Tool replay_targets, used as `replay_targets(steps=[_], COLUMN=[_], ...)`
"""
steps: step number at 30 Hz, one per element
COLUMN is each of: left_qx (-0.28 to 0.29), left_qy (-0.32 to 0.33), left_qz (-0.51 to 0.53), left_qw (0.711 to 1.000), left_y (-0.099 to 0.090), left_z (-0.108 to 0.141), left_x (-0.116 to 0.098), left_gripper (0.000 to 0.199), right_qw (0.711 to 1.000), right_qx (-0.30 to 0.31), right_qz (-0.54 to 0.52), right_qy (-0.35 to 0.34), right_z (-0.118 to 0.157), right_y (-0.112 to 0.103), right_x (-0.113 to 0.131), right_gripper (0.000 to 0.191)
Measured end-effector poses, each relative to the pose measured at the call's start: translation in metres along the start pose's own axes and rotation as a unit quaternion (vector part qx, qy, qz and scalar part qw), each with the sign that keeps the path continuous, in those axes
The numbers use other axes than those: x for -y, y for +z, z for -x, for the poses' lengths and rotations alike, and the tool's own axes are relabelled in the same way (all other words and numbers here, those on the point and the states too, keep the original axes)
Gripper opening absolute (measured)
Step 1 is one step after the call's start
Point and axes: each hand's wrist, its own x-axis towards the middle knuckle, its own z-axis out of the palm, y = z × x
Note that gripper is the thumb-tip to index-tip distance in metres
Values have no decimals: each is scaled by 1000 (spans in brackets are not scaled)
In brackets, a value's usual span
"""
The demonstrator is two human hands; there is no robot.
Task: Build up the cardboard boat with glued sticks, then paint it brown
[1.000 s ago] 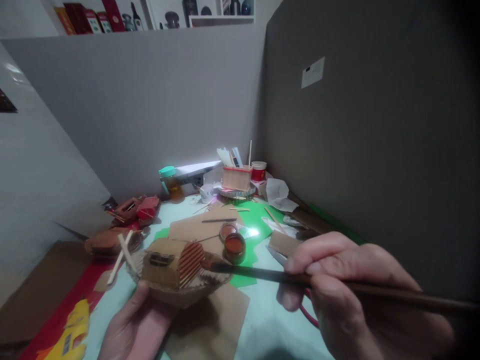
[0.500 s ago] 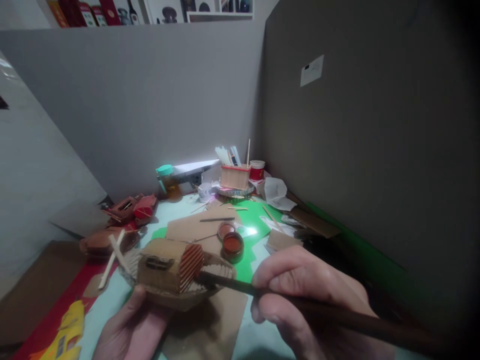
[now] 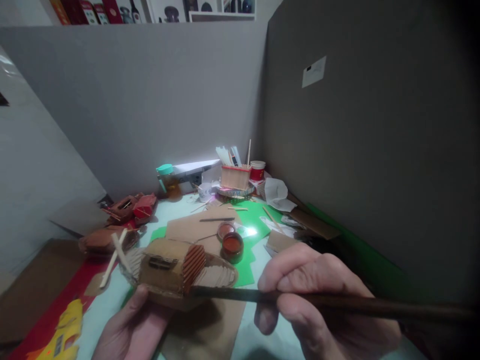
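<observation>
A cardboard model boat [image 3: 163, 272] with a small cabin rests in my left hand [image 3: 131, 322], the thumb against its near side and the fingers beneath. The ribbed end of the cabin is coloured reddish brown; the rest is bare cardboard. My right hand [image 3: 315, 300] pinches a dark-handled paintbrush [image 3: 240, 295], held almost level. Its tip touches the lower near corner of the ribbed cabin end. Behind the boat stands an open jar of reddish-brown paint [image 3: 232, 246], with its lid [image 3: 226, 230] just beyond.
Reddish-brown boats [image 3: 107, 239] lie at the left, above a yellow glue gun [image 3: 63, 332]. Crossed wooden sticks [image 3: 114, 257] show at the boat's left end. Farther back are a teal-lidded jug [image 3: 168, 182], a paper cup [image 3: 205, 192] and a wooden box of tools [image 3: 235, 177].
The brush tip has moved left and down along the ribbed cabin end, and the brush lies more level. My right hand has turned slightly. The boat has shifted a little in my left hand.
</observation>
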Motion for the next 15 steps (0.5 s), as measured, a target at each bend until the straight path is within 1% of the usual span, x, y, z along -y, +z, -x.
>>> replay_targets(steps=[3,4,7,8,10,12,13,14,15], left_qx=[-6,-16,-33,-20,32,78,85,76,53], left_qy=[40,47,27,16,5,11,19,30,43], left_qz=[-12,-19,-33,-31,-16,-2,1,-2,-10], left_qw=[999,999,999,999,999,997,996,997,998], left_y=[-1,-1,3,5,9,10,10,9,8], left_z=[1,1,1,0,-2,-3,-3,-3,-3], left_x=[2,2,1,1,1,2,2,2,2], left_gripper=[41,43,48,49,45,45,46,47,46], right_qw=[1000,1000,999,998,997,995,992,989,985], right_qx=[-9,-11,-12,-11,-20,-50,-73,-100,-127], right_qz=[-8,-15,-34,-40,-56,-74,-81,-88,-93], right_qy=[14,18,37,42,44,54,62,70,73], right_z=[-1,-1,0,0,-1,-5,-9,-13,-17], right_y=[1,1,0,-1,-4,-7,-8,-10,-12], right_x=[0,-1,-1,-1,0,1,2,3,3], right_gripper=[10,10,11,9,7,10,12,15,19])
